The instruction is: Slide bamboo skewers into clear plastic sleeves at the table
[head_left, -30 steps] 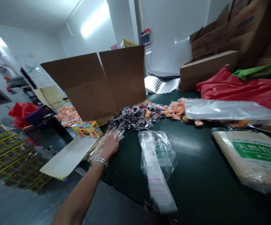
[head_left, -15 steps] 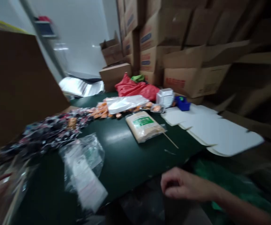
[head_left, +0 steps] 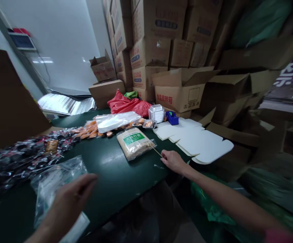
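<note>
1. The dark green table (head_left: 136, 177) spans the scene; the pieces below lie on it or over it.
2. White card sheets (head_left: 199, 143) lie stacked on the right, just beyond the right hand.
3. A clear plastic bag (head_left: 66, 168) lies flat at the near left, partly hidden by the left hand.
4. The pack of bamboo skewers (head_left: 135, 141) sits mid-table, far left of the right hand and far right of the left.
5. The left hand (head_left: 69, 198) is blurred over the bag, fingers bent and pointing far right; whether its grip holds anything, I cannot tell.
6. The right hand (head_left: 174, 161), nearer the pack, comes in from the near right, back upward, wrist nearly straight, fingers curled leftward; its grip is narrow, pinching a stick's end.
7. That single bamboo skewer (head_left: 156, 152) runs from the right fingertips toward the far left, its other end at the pack's right end.
</note>
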### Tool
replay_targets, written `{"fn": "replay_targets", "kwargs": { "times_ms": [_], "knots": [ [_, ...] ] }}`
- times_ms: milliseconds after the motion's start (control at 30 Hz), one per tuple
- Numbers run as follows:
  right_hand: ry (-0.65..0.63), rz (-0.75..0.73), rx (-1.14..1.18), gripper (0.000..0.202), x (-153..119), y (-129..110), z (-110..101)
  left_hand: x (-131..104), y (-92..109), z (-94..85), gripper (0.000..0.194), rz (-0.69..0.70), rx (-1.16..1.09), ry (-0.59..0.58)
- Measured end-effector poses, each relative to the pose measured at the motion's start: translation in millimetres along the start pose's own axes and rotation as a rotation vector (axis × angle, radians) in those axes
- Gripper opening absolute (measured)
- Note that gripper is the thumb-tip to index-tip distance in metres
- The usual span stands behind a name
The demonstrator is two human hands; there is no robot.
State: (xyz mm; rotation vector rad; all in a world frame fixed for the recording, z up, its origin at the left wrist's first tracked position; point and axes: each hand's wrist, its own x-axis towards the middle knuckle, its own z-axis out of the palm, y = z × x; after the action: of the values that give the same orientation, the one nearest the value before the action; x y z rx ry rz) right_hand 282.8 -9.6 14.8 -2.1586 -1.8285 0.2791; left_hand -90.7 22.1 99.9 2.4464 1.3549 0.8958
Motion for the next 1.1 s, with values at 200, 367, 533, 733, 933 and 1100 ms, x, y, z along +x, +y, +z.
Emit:
{"fn": "replay_targets", "kwargs": {
  "times_ms": [200, 367, 533, 733, 933, 1100],
  "knots": [
    [0.068, 0.003, -0.02, 0.02, 38.3, -11.5, -9.3, -17.0, 66.7, 84.3, 0.016, 0.2, -0.198, -0.243],
    [0.055, 0.033, -0.047, 0.029, 82.2, -27.4, 0.9, -36.3, 83.8, 101.2, 0.018, 0.207, -0.215, -0.363],
    [0.026, 0.095, -0.051, 0.031, 101.2, -31.9, 13.8, -56.8, 75.1, 108.6, 0.022, 0.178, -0.228, -0.418],
    [-0.01, 0.101, -0.008, 0.026, 99.0, -28.8, 5.6, -64.3, 69.9, 118.8, 0.022, 0.142, -0.298, -0.42],
    [-0.103, 0.138, 0.127, 0.026, 83.4, -16.5, 0.2, -67.5, 76.6, 124.7, 0.021, 0.093, -0.351, -0.474],
    [-0.115, 0.166, 0.259, 0.021, 72.0, -5.8, -1.4, -64.1, 84.4, 125.4, 0.019, 0.051, -0.434, -0.493]
  ]
}}
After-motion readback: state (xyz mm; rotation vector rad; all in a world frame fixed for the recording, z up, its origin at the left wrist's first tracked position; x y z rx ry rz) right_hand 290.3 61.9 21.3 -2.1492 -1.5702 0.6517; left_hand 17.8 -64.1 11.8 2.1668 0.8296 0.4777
